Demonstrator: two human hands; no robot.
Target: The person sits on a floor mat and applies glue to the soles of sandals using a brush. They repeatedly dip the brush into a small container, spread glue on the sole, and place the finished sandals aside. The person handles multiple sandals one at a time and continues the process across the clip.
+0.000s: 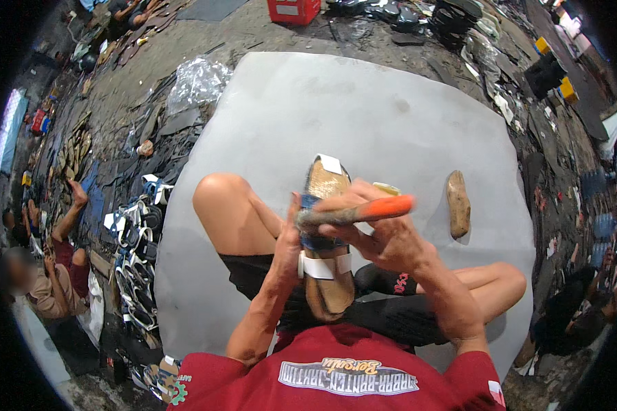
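While the left hand (289, 231) steadies a sandal (324, 244) along its left side, its grip is partly closed, with one finger pointing up beside the blue strap and the thumb side against the shoe. The right hand (385, 234) has its grip wrapped tightly round a tool (353, 214) with a bright orange end; the tool lies crosswise over the sandal's middle, its grey head close to the left fingers, though blur hides whether they touch. The sandal stands lengthwise above the person's lap, between the bent legs, its tan insole showing at both ends and a white strap crossing nearer the body.

Beneath everything spreads a pale grey sheet (363, 103) on the floor, lightly smudged. A wooden shoe last (458, 205) rests on it, well to the right of the hands. Beyond its left edge are sandals (137, 257) crowded in a row, another person (56, 291) seated past them, and crumpled clear plastic (197, 83). Dark scraps (175, 123) litter the floor, and a red crate (295, 9) stands at the far edge.
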